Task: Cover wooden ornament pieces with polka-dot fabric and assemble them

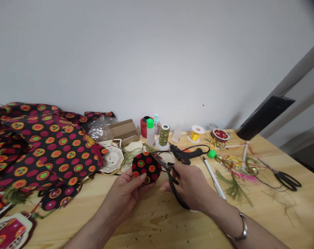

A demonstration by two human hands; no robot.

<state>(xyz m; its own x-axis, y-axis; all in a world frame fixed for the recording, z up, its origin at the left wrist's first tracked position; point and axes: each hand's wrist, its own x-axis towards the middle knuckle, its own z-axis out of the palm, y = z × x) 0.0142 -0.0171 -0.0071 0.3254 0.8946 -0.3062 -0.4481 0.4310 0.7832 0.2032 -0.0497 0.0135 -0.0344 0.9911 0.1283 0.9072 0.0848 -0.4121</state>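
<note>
Over the pale wooden tabletop [136,224], a round disc of black cloth printed with red dots and orange-green flowers [146,169] is held up, pinched between the thumb and curled fingers of the left hand [128,188]. At the disc's upper right rim lie the blades of black-handled metal scissors [166,166]; whether they touch the cloth I cannot tell. The right hand [193,185] is closed around the scissor handles. Cutting this near the rim would probably go best with short snips of the tips, the left hand turning the disc and its fingertips kept clear of the blade line, so the printed face isn't nicked. Left of the disc is a heap of matching printed fabric [55,148]; behind it, a spool of olive-green thread [164,135]; to its right, a slim white pen [213,178].
</note>
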